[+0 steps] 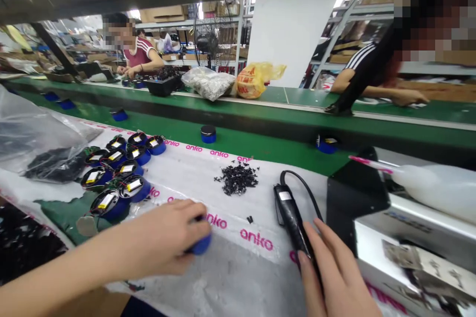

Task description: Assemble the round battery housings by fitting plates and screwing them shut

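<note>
My left hand (167,235) is closed over a round blue housing (201,245) on the plastic-covered bench and hides most of it. My right hand (334,272) has its thumb and fingers around the lower body of a black corded electric screwdriver (292,213), which lies pointing away from me. Between the hands and farther off is a loose pile of small black parts (240,178), with a couple of strays nearer me. Left of it stand several open blue housings (128,168), showing white-and-yellow batteries and thin wires.
A green conveyor belt (245,141) runs across, carrying spaced blue units such as a black-topped one (208,134). A metal machine (409,237) with a white bottle stands at right. At left lies a clear bag (55,158) of black parts. Two co-workers sit across the belt.
</note>
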`<state>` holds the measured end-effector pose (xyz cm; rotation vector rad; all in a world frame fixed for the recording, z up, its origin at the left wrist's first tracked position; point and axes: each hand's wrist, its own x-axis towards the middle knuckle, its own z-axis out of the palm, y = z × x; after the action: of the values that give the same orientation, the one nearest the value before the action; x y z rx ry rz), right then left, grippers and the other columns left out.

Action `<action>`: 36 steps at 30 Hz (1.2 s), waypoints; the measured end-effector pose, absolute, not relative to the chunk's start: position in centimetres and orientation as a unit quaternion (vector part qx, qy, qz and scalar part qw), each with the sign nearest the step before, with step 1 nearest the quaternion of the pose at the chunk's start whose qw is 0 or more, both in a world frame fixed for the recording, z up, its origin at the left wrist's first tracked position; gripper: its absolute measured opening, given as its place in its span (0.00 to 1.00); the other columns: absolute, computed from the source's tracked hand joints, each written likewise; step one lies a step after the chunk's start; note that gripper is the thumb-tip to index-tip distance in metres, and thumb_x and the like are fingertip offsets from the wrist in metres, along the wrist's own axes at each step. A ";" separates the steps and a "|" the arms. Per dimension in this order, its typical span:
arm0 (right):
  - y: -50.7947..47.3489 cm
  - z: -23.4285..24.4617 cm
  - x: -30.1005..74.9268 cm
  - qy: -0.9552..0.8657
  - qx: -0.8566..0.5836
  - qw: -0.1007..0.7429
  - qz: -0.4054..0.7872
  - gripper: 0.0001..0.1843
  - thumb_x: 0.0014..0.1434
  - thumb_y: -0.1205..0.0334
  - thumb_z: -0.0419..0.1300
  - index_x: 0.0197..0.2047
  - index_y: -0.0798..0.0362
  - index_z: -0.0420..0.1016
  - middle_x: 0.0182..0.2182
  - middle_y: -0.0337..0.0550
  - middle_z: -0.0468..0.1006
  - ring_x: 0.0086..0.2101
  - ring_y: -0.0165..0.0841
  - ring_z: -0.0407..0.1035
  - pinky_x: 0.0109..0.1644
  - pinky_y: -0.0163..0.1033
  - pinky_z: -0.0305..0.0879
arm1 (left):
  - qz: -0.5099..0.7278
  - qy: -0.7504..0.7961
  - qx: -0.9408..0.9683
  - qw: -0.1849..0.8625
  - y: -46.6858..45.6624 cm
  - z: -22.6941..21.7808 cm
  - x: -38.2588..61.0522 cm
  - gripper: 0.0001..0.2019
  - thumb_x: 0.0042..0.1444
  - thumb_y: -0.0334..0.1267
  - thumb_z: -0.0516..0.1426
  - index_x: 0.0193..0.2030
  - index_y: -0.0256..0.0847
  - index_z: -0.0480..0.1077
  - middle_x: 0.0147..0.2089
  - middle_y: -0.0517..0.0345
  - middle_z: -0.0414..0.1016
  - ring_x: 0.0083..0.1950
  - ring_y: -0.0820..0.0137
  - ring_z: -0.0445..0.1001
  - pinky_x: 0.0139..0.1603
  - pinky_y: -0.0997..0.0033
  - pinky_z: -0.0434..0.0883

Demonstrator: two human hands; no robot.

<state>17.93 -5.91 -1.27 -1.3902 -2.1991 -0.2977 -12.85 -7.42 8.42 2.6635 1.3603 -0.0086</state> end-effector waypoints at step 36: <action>-6.8 3.3 13.1 -0.739 -0.497 0.390 0.234 0.10 0.68 0.66 0.56 0.46 0.47 0.78 0.35 0.32 0.80 0.34 0.22 0.74 0.38 0.23 0.68 | 0.425 0.487 0.532 0.547 -1.7 1.0 -8.1 0.08 0.49 0.41 0.66 0.30 0.42 0.73 0.35 0.58 0.79 0.33 0.70 0.77 0.35 0.72 0.73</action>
<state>13.15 -6.83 3.34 -1.2629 -1.8775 0.5941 -8.06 -1.65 1.05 1.2621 1.1556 1.0063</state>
